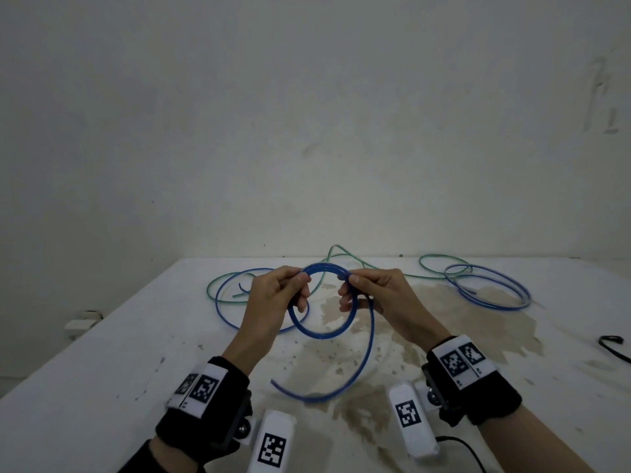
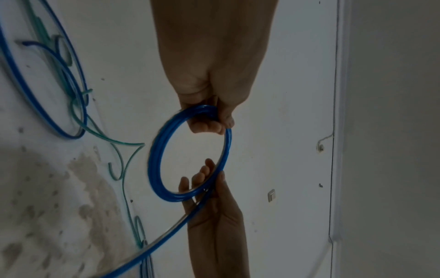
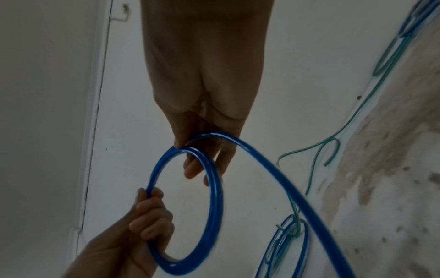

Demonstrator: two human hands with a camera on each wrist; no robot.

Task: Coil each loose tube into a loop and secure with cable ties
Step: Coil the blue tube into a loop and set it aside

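Both hands hold a small coil of blue tube (image 1: pixel 321 336) upright above the white table (image 1: pixel 136 336). My left hand (image 1: pixel 300 278) grips the coil's upper left with curled fingers; in the left wrist view the left hand (image 2: pixel 212 120) clasps the coil (image 2: pixel 154 159). My right hand (image 1: pixel 351 279) pinches the upper right; in the right wrist view the right hand (image 3: pixel 188 148) holds the coil (image 3: pixel 215 206) where the turns overlap. The loose tail (image 1: pixel 370 349) drops from the right hand and curves to the table near me. No cable tie is in view.
More loose tubes lie at the back of the table: a green tube (image 1: pixel 341 255), blue loops at the right (image 1: pixel 491 295) and a blue loop at the left (image 1: pixel 222 303). A black cable (image 1: pixel 614 346) lies at the right edge. A brown stain (image 1: pixel 444 322) spreads across the middle.
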